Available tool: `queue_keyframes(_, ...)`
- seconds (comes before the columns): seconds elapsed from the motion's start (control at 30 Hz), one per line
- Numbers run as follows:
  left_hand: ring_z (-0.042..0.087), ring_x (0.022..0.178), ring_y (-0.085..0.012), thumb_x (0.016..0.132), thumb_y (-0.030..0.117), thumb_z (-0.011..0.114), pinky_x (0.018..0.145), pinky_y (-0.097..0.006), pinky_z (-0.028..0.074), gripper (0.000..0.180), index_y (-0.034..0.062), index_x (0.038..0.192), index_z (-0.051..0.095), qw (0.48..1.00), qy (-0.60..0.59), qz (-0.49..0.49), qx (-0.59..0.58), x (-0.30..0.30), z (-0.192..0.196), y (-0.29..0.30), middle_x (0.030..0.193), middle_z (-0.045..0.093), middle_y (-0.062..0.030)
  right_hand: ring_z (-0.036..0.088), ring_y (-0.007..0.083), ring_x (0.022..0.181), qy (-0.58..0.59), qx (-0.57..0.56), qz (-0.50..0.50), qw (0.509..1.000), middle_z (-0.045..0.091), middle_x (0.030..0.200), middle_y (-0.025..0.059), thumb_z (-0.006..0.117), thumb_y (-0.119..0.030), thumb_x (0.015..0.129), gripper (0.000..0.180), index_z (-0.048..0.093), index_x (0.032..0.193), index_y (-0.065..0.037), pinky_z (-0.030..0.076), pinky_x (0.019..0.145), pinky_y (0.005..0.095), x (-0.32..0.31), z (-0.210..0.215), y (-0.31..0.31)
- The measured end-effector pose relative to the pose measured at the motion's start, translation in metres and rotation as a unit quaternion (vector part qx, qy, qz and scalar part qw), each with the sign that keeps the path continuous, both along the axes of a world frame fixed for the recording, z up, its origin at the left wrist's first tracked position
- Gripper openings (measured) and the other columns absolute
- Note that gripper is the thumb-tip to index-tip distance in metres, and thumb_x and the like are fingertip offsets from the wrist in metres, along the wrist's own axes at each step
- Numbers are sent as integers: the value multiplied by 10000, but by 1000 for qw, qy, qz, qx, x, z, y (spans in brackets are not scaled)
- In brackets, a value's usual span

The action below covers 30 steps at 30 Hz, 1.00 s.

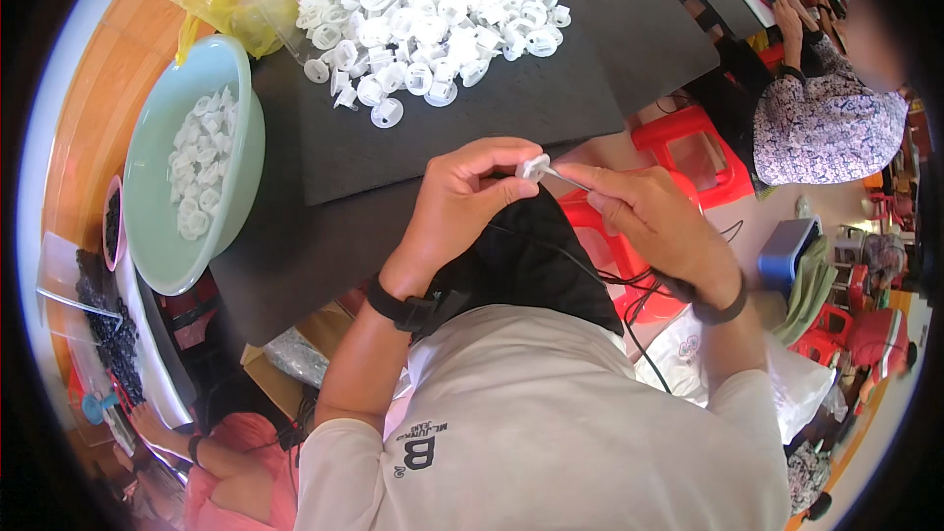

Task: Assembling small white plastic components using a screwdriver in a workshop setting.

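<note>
My left hand (470, 187) is closed, pinching a small white plastic part (533, 167) between thumb and fingertips. From the right, my right hand (661, 220) grips a slim metal tool (568, 180), its tip against the white part; its handle is hidden in my fingers. Both hands are above my lap, just off the table's near edge. Beyond them lies a large heap of similar white plastic parts (418, 15) on a dark board (413, 152). To the left, a pale green basin (248, 152) holds more white pieces (202, 152).
A yellow plastic bag (221, 0) lies behind the basin. Red stools (703, 152) stand to the right, with black cables (639, 285) beside my lap. One person (831, 118) works at the far right; another person's arm (162, 433) shows at lower left near black parts (113, 334).
</note>
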<state>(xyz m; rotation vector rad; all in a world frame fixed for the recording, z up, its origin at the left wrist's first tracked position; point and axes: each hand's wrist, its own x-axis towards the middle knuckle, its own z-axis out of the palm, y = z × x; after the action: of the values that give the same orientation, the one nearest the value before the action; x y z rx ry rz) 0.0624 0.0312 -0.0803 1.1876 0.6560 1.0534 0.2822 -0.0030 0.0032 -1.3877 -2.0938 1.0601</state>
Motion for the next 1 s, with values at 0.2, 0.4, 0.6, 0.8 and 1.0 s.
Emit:
queue_keyframes(0.2, 620, 950, -126, 819, -75, 652, 862, -268, 512, 293, -14, 1106, 654, 999, 31, -22, 38, 6, 3, 3, 1117, 647, -96, 584, 302, 658, -162, 62, 173, 970, 622, 779, 165, 532, -10, 825, 411, 589, 1229, -63, 463, 604, 360, 0, -4, 4)
queue_keyframes(0.4, 625, 968, -124, 854, -3, 654, 870, -270, 507, 275, -6, 1129, 644, 998, 9, 10, -67, -1, 11, 5, 1082, 657, -84, 600, 316, 733, -76, 79, 75, 991, 627, 819, 147, 583, -112, 855, 337, 608, 1187, -57, 464, 642, 385, 20, 15, -7)
queue_keyframes(0.6, 642, 988, -167, 928, 99, 583, 839, -272, 534, 295, 18, 1211, 590, 993, -38, -14, -112, -3, 10, 7, 1180, 631, -107, 542, 239, 692, 114, 53, -72, 989, 574, 844, 102, 595, -97, 864, 381, 573, 1242, -56, 428, 627, 320, 16, -2, -10)
queue_keyframes(0.8, 639, 954, -146, 905, 67, 622, 851, -279, 529, 314, 2, 1211, 596, 992, -40, 10, -116, -3, 14, 6, 1058, 655, -84, 511, 228, 699, -6, 57, -26, 998, 538, 835, 103, 602, -62, 859, 407, 564, 1264, -70, 411, 618, 309, 17, -6, -7)
queue_keyframes(1.0, 641, 935, -131, 898, 60, 629, 832, -258, 521, 324, 4, 1216, 597, 995, -28, 10, -99, -3, 14, 5, 1025, 665, -74, 514, 256, 679, 16, 147, -9, 989, 507, 796, 99, 609, -20, 839, 426, 574, 1259, -87, 420, 597, 336, 7, -12, -4)
